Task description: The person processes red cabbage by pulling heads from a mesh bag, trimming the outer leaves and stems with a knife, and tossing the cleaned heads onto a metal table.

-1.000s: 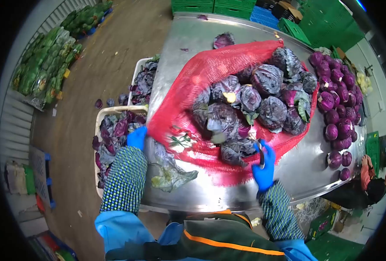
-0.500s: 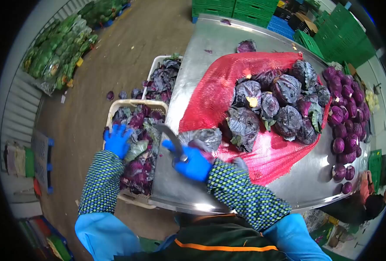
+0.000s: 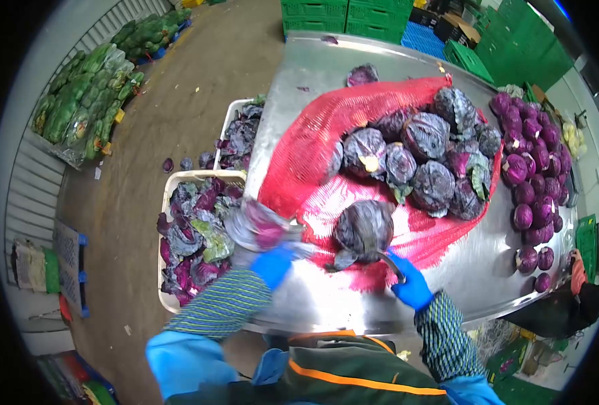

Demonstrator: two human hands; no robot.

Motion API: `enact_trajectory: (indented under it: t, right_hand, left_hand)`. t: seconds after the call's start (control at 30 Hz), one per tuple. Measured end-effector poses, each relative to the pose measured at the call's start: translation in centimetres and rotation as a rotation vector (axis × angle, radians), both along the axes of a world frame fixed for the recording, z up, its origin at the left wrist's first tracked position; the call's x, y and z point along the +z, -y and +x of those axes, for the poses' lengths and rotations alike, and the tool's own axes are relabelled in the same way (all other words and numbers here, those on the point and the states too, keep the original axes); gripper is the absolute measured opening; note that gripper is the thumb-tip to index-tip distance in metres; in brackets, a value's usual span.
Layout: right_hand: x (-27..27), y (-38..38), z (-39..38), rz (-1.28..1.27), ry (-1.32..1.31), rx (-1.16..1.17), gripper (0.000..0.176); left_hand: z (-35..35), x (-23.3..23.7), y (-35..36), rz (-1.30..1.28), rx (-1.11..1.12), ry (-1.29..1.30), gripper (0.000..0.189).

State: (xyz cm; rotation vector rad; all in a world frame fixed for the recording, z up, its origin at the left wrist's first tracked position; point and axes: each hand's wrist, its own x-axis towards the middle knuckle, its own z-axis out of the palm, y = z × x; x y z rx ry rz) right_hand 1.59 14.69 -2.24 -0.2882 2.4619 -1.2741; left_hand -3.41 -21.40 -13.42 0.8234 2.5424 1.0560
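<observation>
My left hand (image 3: 272, 266), blue-gloved, is over the table's left edge, its fingers smeared by motion. Blurred purple cabbage leaves (image 3: 264, 226) are just beyond it, beside the crate. In my right hand (image 3: 411, 282), also gloved in blue, is a curved knife (image 3: 392, 264), its blade against the lower side of a dark red cabbage (image 3: 364, 228). That cabbage sits on the red mesh sack (image 3: 296, 152) at the near side. More dark cabbages (image 3: 425, 136) lie in a group on the sack behind it.
A cream crate (image 3: 165, 277) of loose leaves stands left of the metal table (image 3: 299, 61), with a second crate (image 3: 223, 128) behind. Peeled purple cabbages (image 3: 542, 179) line the right side. Green crates (image 3: 378, 20) stand at the back. A person (image 3: 566, 307) is at the lower right.
My left hand has moved right from the leaf crate to the table edge. My right hand has moved right with the knife, now at a cabbage on the sack's near part.
</observation>
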Motion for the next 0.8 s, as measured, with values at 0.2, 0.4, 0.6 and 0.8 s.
enact_trajectory:
  t: [0.2, 0.4, 0.6, 0.8]
  right_hand:
    - [3.2, 0.4, -3.1, -0.521, 0.249, -0.761, 0.043]
    - [1.0, -2.1, -2.8, -0.499, 0.397, -0.586, 0.051]
    - [2.3, -4.4, 8.7, -0.554, 0.523, -0.733, 0.049]
    - [0.7, -5.9, 11.1, -0.742, 0.416, -0.855, 0.044]
  left_hand:
    - [1.9, 12.8, -2.9, 0.23, 0.598, 0.271, 0.038]
    - [3.4, 6.8, -17.9, 0.766, 0.63, 0.881, 0.085]
    - [5.5, 17.9, -17.1, -0.017, 0.04, 0.028, 0.1]
    - [7.8, 14.0, -20.6, -0.413, -0.044, -0.118, 0.105]
